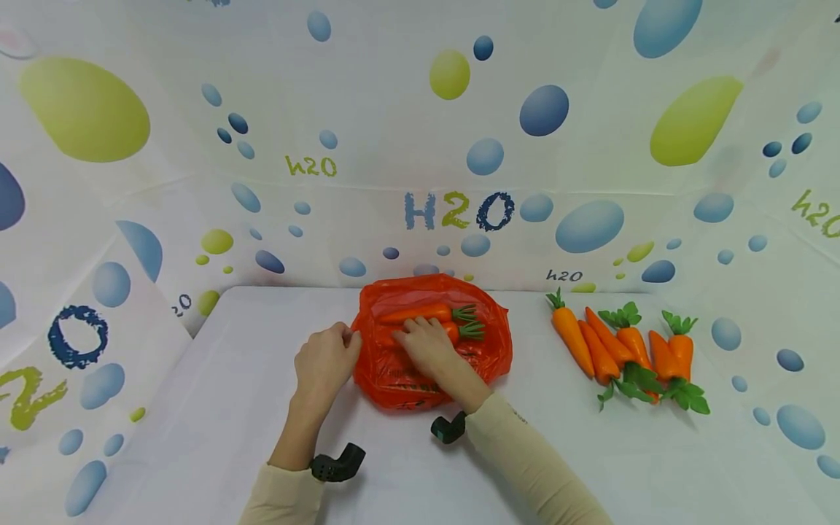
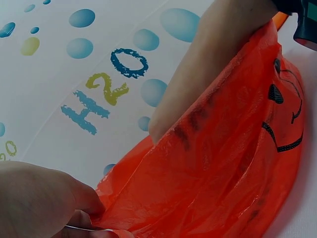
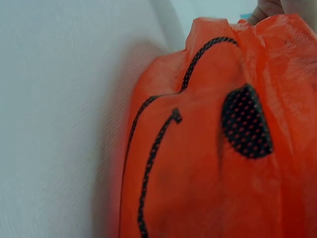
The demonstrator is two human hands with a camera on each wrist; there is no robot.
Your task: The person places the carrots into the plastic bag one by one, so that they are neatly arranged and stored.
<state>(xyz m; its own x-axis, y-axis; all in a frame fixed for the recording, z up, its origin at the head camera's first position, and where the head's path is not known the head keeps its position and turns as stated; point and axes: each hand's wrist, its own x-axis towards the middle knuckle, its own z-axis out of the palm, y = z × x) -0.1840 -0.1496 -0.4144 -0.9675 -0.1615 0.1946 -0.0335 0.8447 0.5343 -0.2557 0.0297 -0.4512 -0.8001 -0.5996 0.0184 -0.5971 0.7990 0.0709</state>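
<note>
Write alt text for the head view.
A person's right hand lies over one of two visible carrots in an open red bag, while the left hand pinches its rim. More leafy carrots lie right of the bag on a white table.

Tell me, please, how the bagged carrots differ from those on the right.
The bagged carrots lie inside the red bag; the table carrots lie on the white tabletop. The bagged carrots line up, tops pointing right; the table carrots point various ways. Both groups are orange with green tops.
</note>
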